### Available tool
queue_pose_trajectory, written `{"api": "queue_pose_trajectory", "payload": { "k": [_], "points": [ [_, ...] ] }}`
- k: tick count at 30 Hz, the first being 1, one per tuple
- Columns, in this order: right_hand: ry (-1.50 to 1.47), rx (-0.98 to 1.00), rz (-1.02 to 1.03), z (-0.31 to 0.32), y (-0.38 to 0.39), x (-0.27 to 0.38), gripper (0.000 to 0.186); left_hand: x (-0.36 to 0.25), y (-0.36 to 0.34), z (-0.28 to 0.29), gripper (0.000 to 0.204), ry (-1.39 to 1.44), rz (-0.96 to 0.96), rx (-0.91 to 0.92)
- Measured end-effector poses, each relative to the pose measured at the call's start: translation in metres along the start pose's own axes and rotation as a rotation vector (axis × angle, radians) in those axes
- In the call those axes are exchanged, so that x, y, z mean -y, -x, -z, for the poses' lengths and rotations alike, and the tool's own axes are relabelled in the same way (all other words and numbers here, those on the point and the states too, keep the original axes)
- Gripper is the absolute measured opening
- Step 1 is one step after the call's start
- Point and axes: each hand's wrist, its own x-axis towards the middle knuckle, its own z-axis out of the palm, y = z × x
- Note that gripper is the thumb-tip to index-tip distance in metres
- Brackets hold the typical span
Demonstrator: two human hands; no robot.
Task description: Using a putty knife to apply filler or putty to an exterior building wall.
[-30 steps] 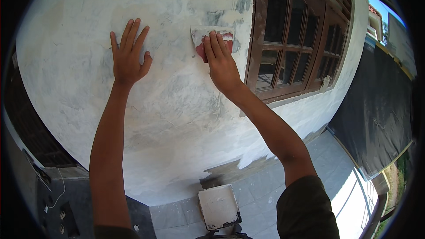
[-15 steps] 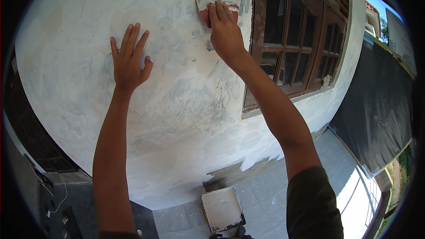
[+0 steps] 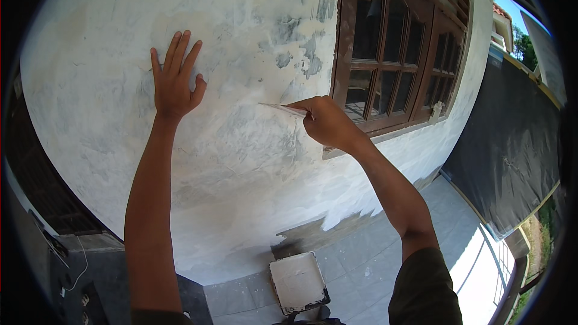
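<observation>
While the right hand (image 3: 328, 121) grips it, the putty knife (image 3: 283, 109) lies near-horizontal, blade pointing left.

**Wall and floor: positions**

Left hand (image 3: 174, 81): flat on the wall (image 3: 241, 162), left of the scraper (image 3: 283, 109). Right hand (image 3: 328, 123): holds the scraper, blade edge against the wall, just left of the window (image 3: 397, 54). Tray (image 3: 299, 283): on the floor (image 3: 361, 265), below the hands, near the wall's foot. Fence sheet (image 3: 512, 144): far right, beyond the floor.
</observation>
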Motion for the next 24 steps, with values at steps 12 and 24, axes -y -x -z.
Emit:
{"api": "queue_pose_trajectory", "payload": {
  "k": [12, 24],
  "points": [
    [0.162, -0.595, 0.297, 0.058, -0.065, -0.006, 0.038, -0.002, 0.000, 0.001, 0.070, 0.006, 0.002, 0.003],
    [0.705, -0.851, 0.519, -0.047, -0.116, -0.045, 0.058, -0.002, -0.003, -0.001, 0.072, 0.007, 0.002, 0.006]
  ]
}}
